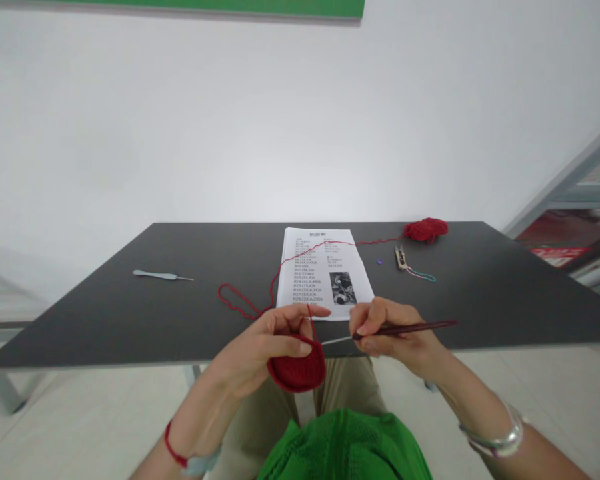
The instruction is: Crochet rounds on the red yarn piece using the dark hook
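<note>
A round, cupped piece of red crochet (pixel 298 370) hangs just off the table's front edge, pinched between the thumb and fingers of my left hand (pixel 275 343). Red yarn runs over the raised index finger of that hand down to the piece's upper edge. My right hand (pixel 393 333) is closed around a crochet hook (pixel 420 327) with a dark red handle. The hook's thin metal shaft points left, and its tip meets the upper right edge of the crochet. Whether the tip is inside a stitch is too small to tell.
On the dark table (pixel 105 307), printed sheets (pixel 305 273) lie behind my hands. A red yarn ball (pixel 425 230), small snips (pixel 401 257) with a cord and a purple ring (pixel 379 261) are at the right. Another hook (pixel 156 275) lies left. Loose yarn crosses the sheets.
</note>
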{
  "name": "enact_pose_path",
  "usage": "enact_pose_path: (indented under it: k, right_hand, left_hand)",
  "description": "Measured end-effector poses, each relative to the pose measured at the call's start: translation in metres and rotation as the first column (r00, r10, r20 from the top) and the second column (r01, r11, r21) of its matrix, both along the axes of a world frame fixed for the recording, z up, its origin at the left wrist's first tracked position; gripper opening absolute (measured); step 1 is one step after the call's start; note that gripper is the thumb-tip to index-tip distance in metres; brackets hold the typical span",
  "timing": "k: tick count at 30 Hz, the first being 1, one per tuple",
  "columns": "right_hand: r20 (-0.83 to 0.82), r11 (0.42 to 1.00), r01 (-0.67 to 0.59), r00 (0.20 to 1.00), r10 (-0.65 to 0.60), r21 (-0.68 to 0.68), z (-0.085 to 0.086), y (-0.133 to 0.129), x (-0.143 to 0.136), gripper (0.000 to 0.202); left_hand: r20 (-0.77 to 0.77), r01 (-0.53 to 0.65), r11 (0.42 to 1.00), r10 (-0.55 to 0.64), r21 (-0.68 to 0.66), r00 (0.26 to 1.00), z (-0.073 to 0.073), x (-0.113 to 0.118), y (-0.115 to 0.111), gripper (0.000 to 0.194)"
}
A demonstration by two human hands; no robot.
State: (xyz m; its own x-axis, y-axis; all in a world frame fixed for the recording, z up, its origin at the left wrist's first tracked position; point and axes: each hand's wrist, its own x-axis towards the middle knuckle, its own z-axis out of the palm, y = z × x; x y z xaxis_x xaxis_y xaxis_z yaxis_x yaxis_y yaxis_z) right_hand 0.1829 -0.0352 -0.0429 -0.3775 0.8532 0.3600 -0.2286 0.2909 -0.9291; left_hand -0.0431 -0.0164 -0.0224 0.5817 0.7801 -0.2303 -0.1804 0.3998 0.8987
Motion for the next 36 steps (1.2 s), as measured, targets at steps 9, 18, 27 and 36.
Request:
enact_pose_path:
  k: [9, 18, 27, 36]
  right_hand:
    - [-0.416, 0.913, -0.160, 0.909, -0.011, -0.374, -0.011, 0.008, -0.027, 0.022]
    - [-0.352, 0.963, 0.197, 0.901, -0.252, -0.185, -0.018, -0.006, -0.045, 0.015]
    - [-0.249, 0.986, 0.168, 0.955, -0.159, 0.016, -0.015, -0.001, -0.029, 0.012]
    - [0.003, 0.859, 0.360, 0.922, -0.388, 0.364, -0.008, -0.016, -0.030, 0.015]
  left_hand:
    - [-0.073, -0.218, 0.935, 0.247, 0.279, 0.966, -0.005, 0.015, -0.003, 0.035]
    - [0.018, -0.407, 0.884, 0.414, 0.231, 0.910, -0.010, 0.027, -0.016, 0.036]
    - [0.051, -0.402, 0.878, 0.403, 0.258, 0.914, -0.004, 0.025, -0.017, 0.022]
    - [0.067, -0.448, 0.849, 0.449, 0.280, 0.891, -0.008, 0.025, -0.019, 0.028]
